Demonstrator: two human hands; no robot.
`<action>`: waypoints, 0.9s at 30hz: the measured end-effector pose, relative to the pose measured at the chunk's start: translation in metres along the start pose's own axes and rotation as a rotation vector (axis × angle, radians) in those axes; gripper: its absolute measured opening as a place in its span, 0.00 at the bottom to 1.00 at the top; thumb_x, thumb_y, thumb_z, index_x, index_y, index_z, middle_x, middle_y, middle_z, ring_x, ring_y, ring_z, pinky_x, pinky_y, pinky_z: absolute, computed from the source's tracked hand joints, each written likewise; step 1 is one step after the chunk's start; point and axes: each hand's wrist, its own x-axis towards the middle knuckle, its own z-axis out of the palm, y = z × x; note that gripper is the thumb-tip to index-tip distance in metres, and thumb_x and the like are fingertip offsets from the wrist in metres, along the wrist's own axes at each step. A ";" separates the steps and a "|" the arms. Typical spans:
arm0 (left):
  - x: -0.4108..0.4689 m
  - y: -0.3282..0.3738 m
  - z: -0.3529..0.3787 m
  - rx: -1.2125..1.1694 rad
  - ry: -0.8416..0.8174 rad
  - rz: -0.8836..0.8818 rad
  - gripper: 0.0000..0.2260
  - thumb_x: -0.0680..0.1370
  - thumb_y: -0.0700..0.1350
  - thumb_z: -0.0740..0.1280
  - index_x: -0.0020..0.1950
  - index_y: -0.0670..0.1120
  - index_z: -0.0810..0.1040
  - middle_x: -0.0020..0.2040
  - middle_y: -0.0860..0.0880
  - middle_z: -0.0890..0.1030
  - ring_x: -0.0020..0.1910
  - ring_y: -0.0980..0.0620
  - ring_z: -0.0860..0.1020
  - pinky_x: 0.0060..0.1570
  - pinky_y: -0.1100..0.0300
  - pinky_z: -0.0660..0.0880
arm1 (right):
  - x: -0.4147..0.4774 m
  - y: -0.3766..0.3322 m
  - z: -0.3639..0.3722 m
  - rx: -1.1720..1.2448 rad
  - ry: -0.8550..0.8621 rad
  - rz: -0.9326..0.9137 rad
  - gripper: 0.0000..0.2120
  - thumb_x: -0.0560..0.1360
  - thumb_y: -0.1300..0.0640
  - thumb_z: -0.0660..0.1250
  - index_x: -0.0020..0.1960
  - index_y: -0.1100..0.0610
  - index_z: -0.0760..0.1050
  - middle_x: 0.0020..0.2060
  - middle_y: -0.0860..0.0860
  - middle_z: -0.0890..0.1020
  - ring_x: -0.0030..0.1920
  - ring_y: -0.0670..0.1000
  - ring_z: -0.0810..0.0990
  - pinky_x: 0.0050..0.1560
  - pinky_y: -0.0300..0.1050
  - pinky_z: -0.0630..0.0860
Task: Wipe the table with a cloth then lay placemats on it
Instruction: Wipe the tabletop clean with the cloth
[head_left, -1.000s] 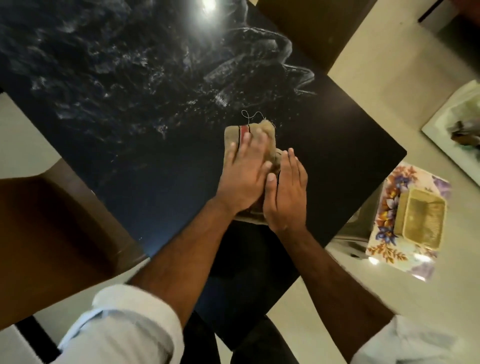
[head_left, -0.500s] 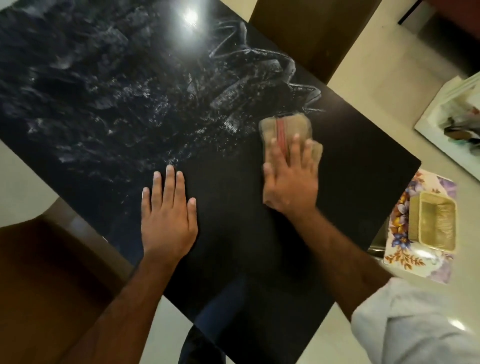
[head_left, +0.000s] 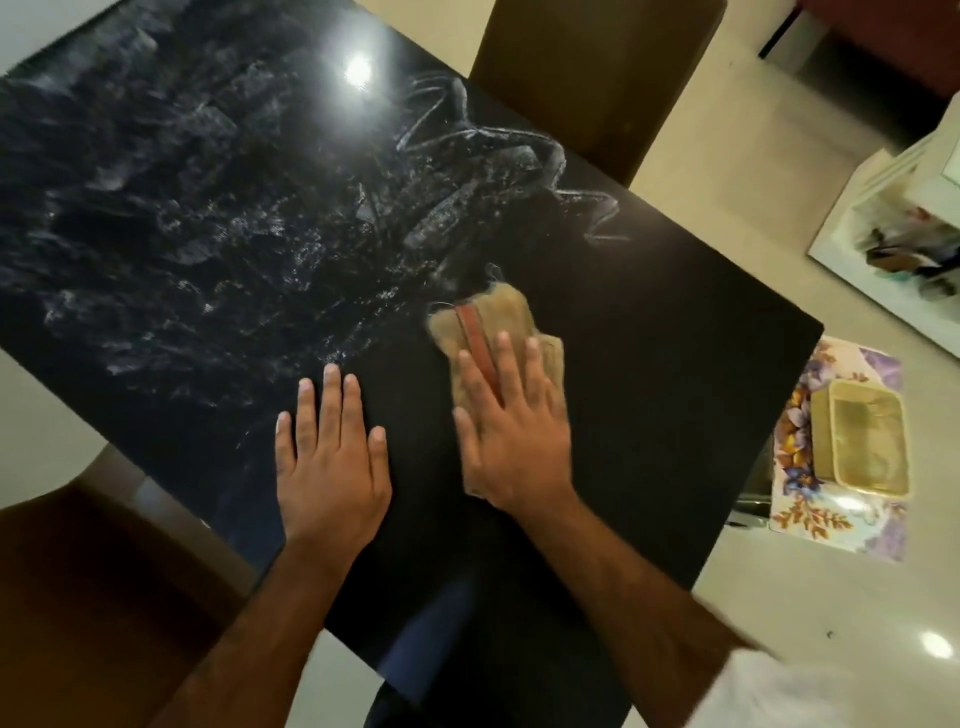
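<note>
While your right hand presses flat, fingers spread, on the beige red-striped cloth mid-frame, your left hand rests flat beside it. White smears cover the black glossy surface at upper left: the wiping seems half done, and the floral placemat at lower right is not yet laid.

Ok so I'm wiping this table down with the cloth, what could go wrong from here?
The white streaks cover much of the table and the cloth under your right hand is small, so it may smear rather than lift them. Your left hand lies flat on the dark top and could leave prints. The floral placemat beside the table has a container on it that needs moving first.
</note>
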 end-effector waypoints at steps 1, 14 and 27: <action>0.002 0.000 0.000 0.001 0.005 0.003 0.32 0.89 0.59 0.44 0.92 0.47 0.50 0.92 0.48 0.44 0.91 0.45 0.44 0.89 0.38 0.49 | -0.006 0.023 -0.001 -0.014 0.013 0.066 0.35 0.88 0.35 0.50 0.91 0.40 0.42 0.90 0.53 0.38 0.89 0.63 0.37 0.88 0.64 0.39; 0.018 0.006 0.015 0.030 0.067 0.213 0.32 0.89 0.56 0.50 0.91 0.42 0.55 0.92 0.46 0.49 0.91 0.44 0.49 0.87 0.37 0.54 | 0.217 0.060 -0.050 0.080 0.072 0.316 0.34 0.87 0.32 0.44 0.90 0.39 0.41 0.91 0.55 0.43 0.89 0.67 0.41 0.87 0.73 0.45; 0.060 -0.003 0.010 0.032 -0.014 0.300 0.33 0.90 0.58 0.48 0.91 0.42 0.49 0.92 0.43 0.43 0.91 0.44 0.43 0.88 0.38 0.55 | 0.165 0.105 -0.050 0.082 0.037 0.549 0.34 0.86 0.31 0.42 0.90 0.38 0.42 0.91 0.53 0.43 0.90 0.64 0.40 0.87 0.71 0.43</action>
